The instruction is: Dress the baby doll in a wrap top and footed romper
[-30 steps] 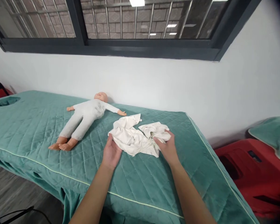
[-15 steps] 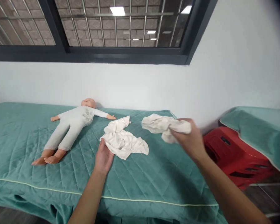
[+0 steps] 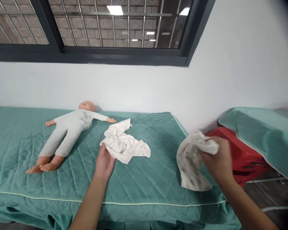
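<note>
A crumpled white garment point(image 3: 126, 145) lies on the green quilted bed cover point(image 3: 144, 182). My left hand point(image 3: 105, 163) is at its near left edge, thumb against the fabric and the other fingers hidden under it. Raised over the right end of the bed, my right hand point(image 3: 218, 159) is closed on a bunched white printed cloth point(image 3: 190, 164), which hangs down in a loose fold and is slightly blurred. A baby doll point(image 3: 70, 132) in a pale body suit lies on its back to the left, one hand close to the crumpled garment.
Beyond the bed's right end stands a red plastic basket or stool point(image 3: 242, 153), partly under a draped green cover point(image 3: 261, 127). A white wall point(image 3: 134, 86) runs along the back of the bed, below a dark-framed window point(image 3: 124, 59) with metal bars.
My right hand has moved right and down with the printed cloth, which now hangs lower and more unfolded. My left hand keeps its place at the crumpled garment. The view has shifted slightly right.
</note>
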`<state>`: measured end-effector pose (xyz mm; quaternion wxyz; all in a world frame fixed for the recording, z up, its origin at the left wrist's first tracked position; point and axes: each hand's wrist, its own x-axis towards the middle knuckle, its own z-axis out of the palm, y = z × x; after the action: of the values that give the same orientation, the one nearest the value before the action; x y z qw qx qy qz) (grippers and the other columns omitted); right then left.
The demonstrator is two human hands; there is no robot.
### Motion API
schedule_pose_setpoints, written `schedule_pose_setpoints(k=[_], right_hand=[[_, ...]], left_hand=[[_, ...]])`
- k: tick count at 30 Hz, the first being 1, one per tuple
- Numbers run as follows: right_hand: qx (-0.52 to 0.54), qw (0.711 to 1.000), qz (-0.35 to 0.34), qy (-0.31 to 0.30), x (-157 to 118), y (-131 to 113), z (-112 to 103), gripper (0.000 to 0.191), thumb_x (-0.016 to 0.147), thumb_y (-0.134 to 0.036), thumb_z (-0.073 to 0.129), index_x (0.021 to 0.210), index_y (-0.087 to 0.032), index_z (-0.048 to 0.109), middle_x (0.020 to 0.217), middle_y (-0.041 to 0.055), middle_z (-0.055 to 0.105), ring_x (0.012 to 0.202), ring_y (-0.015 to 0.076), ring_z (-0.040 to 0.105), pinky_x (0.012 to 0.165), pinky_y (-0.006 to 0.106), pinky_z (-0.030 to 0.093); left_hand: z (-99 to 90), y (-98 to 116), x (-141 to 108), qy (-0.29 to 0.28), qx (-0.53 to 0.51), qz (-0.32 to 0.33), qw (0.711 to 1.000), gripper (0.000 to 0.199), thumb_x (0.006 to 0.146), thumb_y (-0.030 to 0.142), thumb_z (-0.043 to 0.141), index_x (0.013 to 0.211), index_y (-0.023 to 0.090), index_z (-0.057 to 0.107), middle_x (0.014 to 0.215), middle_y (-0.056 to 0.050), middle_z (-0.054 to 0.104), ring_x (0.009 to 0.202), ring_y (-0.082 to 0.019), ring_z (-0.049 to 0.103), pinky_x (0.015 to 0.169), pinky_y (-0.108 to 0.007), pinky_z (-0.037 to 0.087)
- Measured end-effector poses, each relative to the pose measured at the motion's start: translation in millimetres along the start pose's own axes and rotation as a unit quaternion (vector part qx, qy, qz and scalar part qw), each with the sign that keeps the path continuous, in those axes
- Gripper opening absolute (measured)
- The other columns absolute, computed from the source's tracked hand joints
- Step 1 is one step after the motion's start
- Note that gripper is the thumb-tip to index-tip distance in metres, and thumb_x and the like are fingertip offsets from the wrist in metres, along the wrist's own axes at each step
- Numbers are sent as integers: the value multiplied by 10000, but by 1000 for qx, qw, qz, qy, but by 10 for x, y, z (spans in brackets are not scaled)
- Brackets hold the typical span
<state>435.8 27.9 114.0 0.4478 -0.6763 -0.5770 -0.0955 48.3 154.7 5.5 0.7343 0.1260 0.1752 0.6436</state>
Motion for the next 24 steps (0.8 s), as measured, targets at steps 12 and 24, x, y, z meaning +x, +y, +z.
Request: schedule_pose_setpoints(k=[12,24], right_hand=[[-92,958,-96,-253,-785,93,144,333,875,-544,553,1038,-263,625,1550,72,301,1407,372,341,1073,542,402],[-99,978,-9,-182,-450,176,338,179,788,-275,560,963,-245,536,1170,86,509,983,255,590,921,420,481]], left_hand=[[29,-1,-11,-8,5,2,1000,402,963,354,517,1343,236,573,1349,-76,620,1336,-243,500,1122,-422,426],[10,11,-13,-6,-5,-7,1000,397,978,340,486,1356,242,556,1367,-78,605,1345,-240,489,1122,-442,424]])
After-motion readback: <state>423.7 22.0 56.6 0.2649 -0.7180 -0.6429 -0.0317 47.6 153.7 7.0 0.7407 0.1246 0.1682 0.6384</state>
